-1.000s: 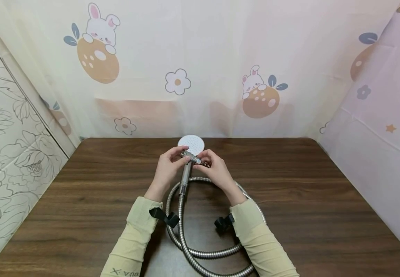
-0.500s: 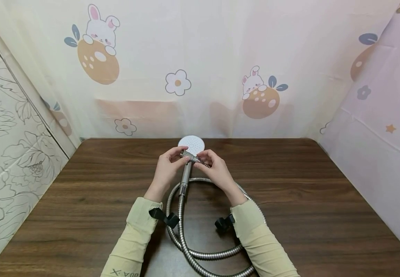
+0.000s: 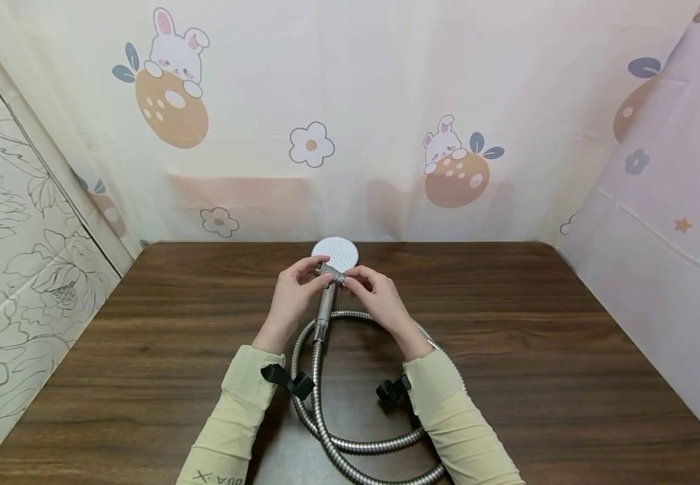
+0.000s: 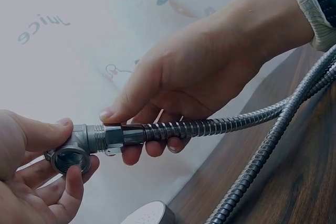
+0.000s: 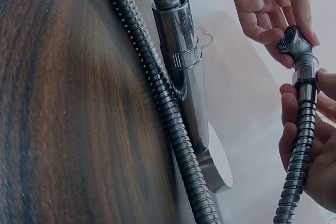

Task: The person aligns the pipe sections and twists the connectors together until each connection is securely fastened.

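My left hand [image 3: 292, 293] pinches a small metal threaded fitting [image 4: 81, 142] between thumb and fingers. Its round threaded opening shows in the left wrist view. With my right hand [image 3: 376, 296] I hold the end of a shower hose [image 4: 199, 128], thumb and fingers around its metal nut [image 4: 131, 135]. The nut meets the fitting's thread, and some thread still shows between them in the left wrist view. Behind both hands lies a handheld shower head [image 3: 335, 254], its white face up and its chrome handle [image 5: 190, 85] joined to the hose's other end.
The hose lies in loops on the brown wooden table [image 3: 537, 364], under and between the forearms. A printed curtain [image 3: 374, 87] hangs behind the table's far edge. At the left stands a panel with flower line drawings [image 3: 34, 256].
My right fingers have shifted left along the hose end, closer to the fitting. My left hand and the shower head have stayed in place.
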The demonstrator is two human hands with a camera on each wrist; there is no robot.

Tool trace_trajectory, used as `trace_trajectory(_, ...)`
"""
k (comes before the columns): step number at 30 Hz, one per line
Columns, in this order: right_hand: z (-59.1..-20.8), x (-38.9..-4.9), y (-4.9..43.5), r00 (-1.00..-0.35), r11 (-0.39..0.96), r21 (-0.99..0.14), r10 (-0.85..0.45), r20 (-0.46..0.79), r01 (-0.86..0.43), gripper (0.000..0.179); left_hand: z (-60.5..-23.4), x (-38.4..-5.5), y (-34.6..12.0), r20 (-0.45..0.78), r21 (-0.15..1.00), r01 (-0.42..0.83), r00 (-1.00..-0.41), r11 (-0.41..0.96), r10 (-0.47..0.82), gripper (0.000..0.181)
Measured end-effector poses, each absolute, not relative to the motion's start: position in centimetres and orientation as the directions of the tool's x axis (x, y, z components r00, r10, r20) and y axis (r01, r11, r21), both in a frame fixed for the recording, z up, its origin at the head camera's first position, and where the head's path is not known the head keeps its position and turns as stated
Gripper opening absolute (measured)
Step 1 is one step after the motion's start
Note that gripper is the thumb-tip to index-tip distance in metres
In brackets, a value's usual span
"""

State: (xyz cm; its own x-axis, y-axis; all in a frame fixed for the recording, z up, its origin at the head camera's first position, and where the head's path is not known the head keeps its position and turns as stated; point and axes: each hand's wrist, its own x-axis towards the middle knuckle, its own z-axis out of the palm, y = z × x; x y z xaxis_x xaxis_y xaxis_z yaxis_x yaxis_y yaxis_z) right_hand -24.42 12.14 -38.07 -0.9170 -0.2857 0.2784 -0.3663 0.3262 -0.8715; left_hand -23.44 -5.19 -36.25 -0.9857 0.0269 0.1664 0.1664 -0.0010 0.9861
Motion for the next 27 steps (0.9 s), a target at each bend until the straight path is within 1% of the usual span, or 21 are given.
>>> trace_trajectory(5,-37.9,-24.3,12.0,-0.916,0.315,-0.874,-0.279,0.287,-0.37,0.026,-36.3,-23.3,-5.2,0.162,0.987,0.162,-0.987,-0.003,0.019,0.033)
trace_trajectory(12,-36.1,-23.1,11.6,-0.925,0.336,-0.872,-0.26,0.278,-0.356,0.04,-36.3,-23.3,-5.3,0.165,0.986,0.165,-0.986,0.003,0.017,0.033)
trace_trajectory(18,-34.8,-22.1,11.5,-0.922,0.317,-0.879,-0.269,0.278,-0.357,0.035,-36.2,-23.2,-5.4,0.161,0.987,0.161,-0.987,0.003,0.017,0.032)
trace_trajectory(21,-34.8,-22.0,11.5,-0.916,0.301,-0.884,-0.297,0.27,-0.358,0.032,-36.2,-23.2,-5.4,0.158,0.987,0.158,-0.987,0.007,0.015,0.033)
trace_trajectory(27,-34.9,-22.0,11.5,-0.905,0.314,-0.871,-0.325,0.275,-0.378,0.023,-36.2,-23.2,-5.4,0.169,0.986,0.169,-0.985,0.0,0.021,0.034)
